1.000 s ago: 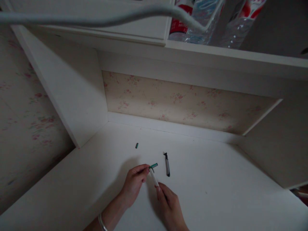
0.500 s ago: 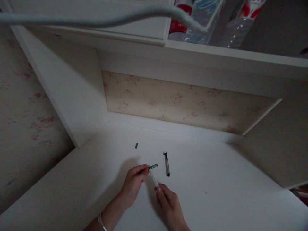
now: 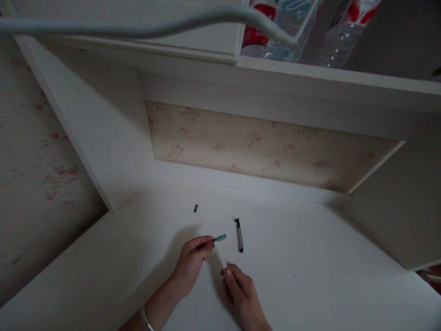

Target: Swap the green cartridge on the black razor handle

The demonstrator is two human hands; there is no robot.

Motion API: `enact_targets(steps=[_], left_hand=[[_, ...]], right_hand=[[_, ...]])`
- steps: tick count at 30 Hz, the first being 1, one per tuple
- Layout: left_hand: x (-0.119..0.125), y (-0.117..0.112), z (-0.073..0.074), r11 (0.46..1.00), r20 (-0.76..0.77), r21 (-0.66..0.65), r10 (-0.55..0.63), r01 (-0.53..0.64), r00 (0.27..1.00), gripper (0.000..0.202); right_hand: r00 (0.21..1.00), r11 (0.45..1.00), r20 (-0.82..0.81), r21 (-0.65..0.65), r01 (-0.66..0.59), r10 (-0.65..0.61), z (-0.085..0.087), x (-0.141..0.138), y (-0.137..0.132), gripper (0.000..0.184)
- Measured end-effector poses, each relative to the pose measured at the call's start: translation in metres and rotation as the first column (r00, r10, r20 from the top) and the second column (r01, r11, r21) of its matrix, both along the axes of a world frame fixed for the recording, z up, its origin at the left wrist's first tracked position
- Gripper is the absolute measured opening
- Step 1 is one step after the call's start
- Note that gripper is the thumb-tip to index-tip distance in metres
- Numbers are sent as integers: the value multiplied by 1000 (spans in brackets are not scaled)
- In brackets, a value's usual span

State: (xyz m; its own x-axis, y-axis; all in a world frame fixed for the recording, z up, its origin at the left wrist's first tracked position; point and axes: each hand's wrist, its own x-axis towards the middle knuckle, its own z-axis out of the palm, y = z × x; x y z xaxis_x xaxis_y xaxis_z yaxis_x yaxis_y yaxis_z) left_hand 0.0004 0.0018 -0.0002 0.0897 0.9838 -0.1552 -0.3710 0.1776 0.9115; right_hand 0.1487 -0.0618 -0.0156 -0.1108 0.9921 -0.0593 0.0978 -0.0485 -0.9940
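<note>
My left hand (image 3: 193,263) pinches one end of a green razor blade cartridge (image 3: 220,238) between thumb and fingertips. Closed round the lower part of a slim white stick (image 3: 221,256) is my right hand (image 3: 244,290). The stick's upper end meets the cartridge near my left fingertips; whether the two are joined cannot be made out. On the tabletop to the right lies a black and grey razor handle (image 3: 240,236), its head end pointing away from me. A second small green cartridge (image 3: 195,208) lies farther back, to the left.
Beneath it all is a white desktop (image 3: 310,257), closed in by a left side panel (image 3: 99,124) and a right panel (image 3: 396,207). An overhead shelf (image 3: 330,76) holds plastic bottles (image 3: 255,37). A pale grey cable or tube (image 3: 138,30) crosses the top.
The white stick has shifted very slightly against the cartridge and looks a little blurred now. Both hands keep their places and their grips.
</note>
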Motion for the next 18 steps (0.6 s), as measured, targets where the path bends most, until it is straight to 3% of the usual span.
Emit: enact_targets(steps=[5,11,16,18], left_hand=[[0,0,1,1000,-17,22,-5,6,1000,27],[0,1,0,1000,-23,17,-8,8,1000,28],[0,1,-2,1000,-19,21,3,-3,1000,28],[0,1,-3,1000,-31,14,4,-3,1000,28]], right_hand=[[981,984,-88,24,175,-172,-1,1,1,40],[999,1000,-43,-15,-9,9,-2,-2,0,42],[983,987,-90,13,161,-160,-3,0,1,40],[983,987,-91,18,159,-156,-4,0,1,39]])
